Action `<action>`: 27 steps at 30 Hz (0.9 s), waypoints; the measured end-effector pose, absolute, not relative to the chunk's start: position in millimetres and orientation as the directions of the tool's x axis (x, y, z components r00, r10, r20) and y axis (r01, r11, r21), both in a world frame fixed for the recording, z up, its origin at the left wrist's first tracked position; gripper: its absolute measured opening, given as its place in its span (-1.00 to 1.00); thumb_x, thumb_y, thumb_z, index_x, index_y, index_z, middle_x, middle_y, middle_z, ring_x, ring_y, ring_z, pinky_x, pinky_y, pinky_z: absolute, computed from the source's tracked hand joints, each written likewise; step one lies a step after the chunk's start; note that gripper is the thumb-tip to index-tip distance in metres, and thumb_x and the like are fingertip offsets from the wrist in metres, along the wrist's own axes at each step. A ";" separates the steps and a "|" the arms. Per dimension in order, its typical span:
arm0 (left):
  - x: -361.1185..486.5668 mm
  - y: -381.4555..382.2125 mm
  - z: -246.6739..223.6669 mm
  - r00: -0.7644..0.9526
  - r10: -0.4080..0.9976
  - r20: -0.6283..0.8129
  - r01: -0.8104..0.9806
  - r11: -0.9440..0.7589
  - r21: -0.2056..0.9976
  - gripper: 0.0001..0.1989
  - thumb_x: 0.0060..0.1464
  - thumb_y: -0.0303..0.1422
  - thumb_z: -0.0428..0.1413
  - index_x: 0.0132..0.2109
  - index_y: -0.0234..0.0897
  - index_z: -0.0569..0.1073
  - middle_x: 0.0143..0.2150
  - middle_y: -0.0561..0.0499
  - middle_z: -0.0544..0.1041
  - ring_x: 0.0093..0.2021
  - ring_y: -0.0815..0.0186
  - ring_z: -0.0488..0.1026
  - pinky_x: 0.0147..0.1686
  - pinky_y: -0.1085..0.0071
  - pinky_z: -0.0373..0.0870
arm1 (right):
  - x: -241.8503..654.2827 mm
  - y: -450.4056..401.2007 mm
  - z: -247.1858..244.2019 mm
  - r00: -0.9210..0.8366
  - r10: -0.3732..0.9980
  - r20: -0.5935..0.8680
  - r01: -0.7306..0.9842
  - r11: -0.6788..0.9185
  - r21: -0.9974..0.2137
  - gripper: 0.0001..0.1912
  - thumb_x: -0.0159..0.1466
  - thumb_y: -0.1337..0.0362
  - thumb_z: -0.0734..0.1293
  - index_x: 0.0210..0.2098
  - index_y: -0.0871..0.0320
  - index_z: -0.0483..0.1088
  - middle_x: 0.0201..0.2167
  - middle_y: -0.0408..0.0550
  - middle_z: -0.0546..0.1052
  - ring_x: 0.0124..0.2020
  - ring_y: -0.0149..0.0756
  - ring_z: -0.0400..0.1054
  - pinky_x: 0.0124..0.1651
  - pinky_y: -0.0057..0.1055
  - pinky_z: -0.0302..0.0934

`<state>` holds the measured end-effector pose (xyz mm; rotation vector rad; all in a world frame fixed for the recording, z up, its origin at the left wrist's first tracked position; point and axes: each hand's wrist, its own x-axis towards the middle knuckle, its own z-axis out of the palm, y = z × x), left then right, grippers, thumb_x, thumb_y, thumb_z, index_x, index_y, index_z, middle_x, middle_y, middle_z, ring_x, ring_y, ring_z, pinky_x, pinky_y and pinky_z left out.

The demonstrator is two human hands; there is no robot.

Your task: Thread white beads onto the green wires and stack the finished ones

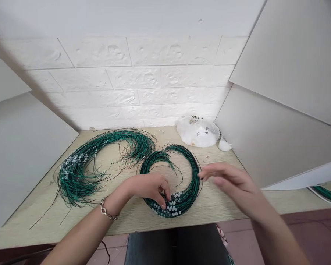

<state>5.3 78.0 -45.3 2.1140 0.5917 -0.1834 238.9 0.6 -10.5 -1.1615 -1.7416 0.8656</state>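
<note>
A coiled bundle of green and black wires (194,176) lies near the table's front edge, with small white round pieces (172,208) clustered along its lower part. Over the lower left of this coil is my left hand (151,189), its thumb and fingers curved and apart at the white pieces, with nothing visible held between them. Just right of the coil my right hand (231,184) is raised, fingers extended and thumb apart, holding nothing. A second, looser wire bundle (107,145) with white pieces curves across the left of the table.
The wooden table (217,213) backs onto a white brick-patterned wall (151,77). A white plastic bag (197,132) and a small crumpled white piece (224,144) sit at the back right. Grey panels (24,154) flank both sides. More wires (327,195) show at far right.
</note>
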 end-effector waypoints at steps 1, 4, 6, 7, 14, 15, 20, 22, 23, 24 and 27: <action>4.8 78.9 -47.0 0.875 0.325 -0.358 0.477 -0.462 0.748 -0.80 -0.18 -0.28 0.15 -0.36 -0.27 0.50 -0.40 0.02 0.46 -0.42 0.41 0.34 -0.43 0.53 0.22 | 232.4 4.9 -15.8 -0.278 0.946 0.165 0.365 0.263 -0.893 -0.77 0.18 0.18 0.17 -0.23 0.09 0.35 -0.29 -0.06 0.44 -0.26 -0.34 0.31 -0.20 -0.39 0.21; 0.7 83.0 -48.2 0.859 0.327 -0.395 0.506 -0.416 0.756 -0.82 -0.11 -0.29 0.09 -0.36 -0.30 0.49 -0.41 0.02 0.47 -0.43 0.42 0.35 -0.45 0.55 0.21 | 213.2 21.5 -29.8 -0.330 0.944 0.010 0.435 0.161 -0.886 -0.71 0.17 0.14 0.15 -0.22 0.12 0.36 -0.30 -0.06 0.45 -0.31 -0.36 0.30 -0.28 -0.42 0.19; -3.1 84.8 -47.8 0.843 0.344 -0.413 0.531 -0.416 0.738 -0.77 -0.18 -0.28 0.14 -0.31 -0.29 0.48 -0.40 0.03 0.47 -0.40 0.41 0.35 -0.44 0.55 0.21 | 202.7 29.2 -36.7 -0.450 0.891 -0.064 0.504 0.194 -0.842 -0.72 0.13 0.12 0.20 -0.26 0.12 0.39 -0.34 -0.09 0.45 -0.35 -0.37 0.29 -0.32 -0.45 0.16; -5.0 85.3 -47.7 0.841 0.342 -0.419 0.537 -0.430 0.726 -0.73 -0.23 -0.28 0.17 -0.30 -0.28 0.48 -0.40 0.04 0.47 -0.40 0.40 0.34 -0.44 0.55 0.21 | 198.2 30.8 -39.9 -0.517 0.851 -0.096 0.533 0.231 -0.814 -0.72 0.09 0.10 0.24 -0.30 0.13 0.40 -0.37 -0.11 0.45 -0.37 -0.37 0.28 -0.34 -0.46 0.14; -9.7 86.6 -44.3 0.872 0.321 -0.369 0.487 -0.508 0.710 -0.88 -0.17 -0.35 0.14 -0.42 -0.29 0.50 -0.43 0.06 0.47 -0.46 0.46 0.32 -0.46 0.58 0.19 | 181.0 22.3 -60.7 -0.639 0.755 -0.148 0.574 0.339 -0.745 -0.81 0.07 0.17 0.27 -0.46 0.15 0.43 -0.44 -0.13 0.43 -0.37 -0.39 0.26 -0.36 -0.49 0.08; -9.8 87.0 -42.5 0.867 0.335 -0.368 0.495 -0.504 0.707 -0.89 -0.15 -0.35 0.13 -0.44 -0.30 0.50 -0.43 0.07 0.47 -0.46 0.47 0.32 -0.46 0.58 0.18 | 181.0 21.9 -61.2 -0.634 0.760 -0.144 0.567 0.330 -0.755 -0.82 0.10 0.20 0.25 -0.47 0.16 0.43 -0.45 -0.13 0.43 -0.38 -0.40 0.26 -0.35 -0.50 0.09; -12.0 88.5 -37.2 0.865 0.343 -0.366 0.496 -0.479 0.724 -0.88 -0.16 -0.38 0.14 -0.38 -0.30 0.49 -0.39 0.07 0.47 -0.39 0.45 0.35 -0.41 0.59 0.21 | 184.1 21.8 -56.7 -0.617 0.774 -0.140 0.550 0.296 -0.781 -0.84 0.10 0.23 0.25 -0.49 0.19 0.41 -0.45 -0.13 0.42 -0.37 -0.42 0.27 -0.34 -0.52 0.10; -13.0 88.8 -38.3 0.860 0.328 -0.391 0.508 -0.483 0.714 -0.87 -0.20 -0.41 0.16 -0.38 -0.29 0.49 -0.38 0.06 0.48 -0.38 0.44 0.36 -0.40 0.59 0.21 | 183.0 21.0 -57.3 -0.626 0.764 -0.158 0.551 0.290 -0.782 -0.84 0.09 0.23 0.26 -0.49 0.18 0.41 -0.45 -0.13 0.41 -0.38 -0.43 0.27 -0.35 -0.52 0.10; -13.3 88.8 -39.2 0.857 0.323 -0.402 0.515 -0.491 0.703 -0.89 -0.20 -0.43 0.16 -0.40 -0.29 0.49 -0.39 0.06 0.47 -0.39 0.44 0.36 -0.41 0.59 0.21 | 181.5 20.7 -58.6 -0.629 0.760 -0.162 0.553 0.292 -0.780 -0.84 0.09 0.24 0.26 -0.49 0.18 0.41 -0.45 -0.13 0.41 -0.38 -0.44 0.27 -0.35 -0.53 0.11; -13.6 88.9 -40.0 0.855 0.318 -0.409 0.518 -0.500 0.694 -0.91 -0.19 -0.44 0.15 -0.41 -0.30 0.50 -0.40 0.06 0.47 -0.41 0.45 0.36 -0.42 0.59 0.21 | 179.7 20.7 -60.3 -0.632 0.758 -0.162 0.556 0.297 -0.776 -0.84 0.09 0.24 0.26 -0.49 0.18 0.41 -0.45 -0.13 0.41 -0.38 -0.44 0.27 -0.35 -0.52 0.11; -14.4 89.1 -40.6 0.860 0.318 -0.400 0.511 -0.499 0.700 -0.94 -0.15 -0.45 0.11 -0.44 -0.30 0.49 -0.41 0.06 0.47 -0.43 0.46 0.35 -0.43 0.59 0.20 | 176.6 22.5 -61.8 -0.639 0.753 -0.154 0.561 0.320 -0.764 -0.84 0.10 0.27 0.24 -0.52 0.19 0.39 -0.47 -0.13 0.41 -0.39 -0.42 0.27 -0.35 -0.50 0.11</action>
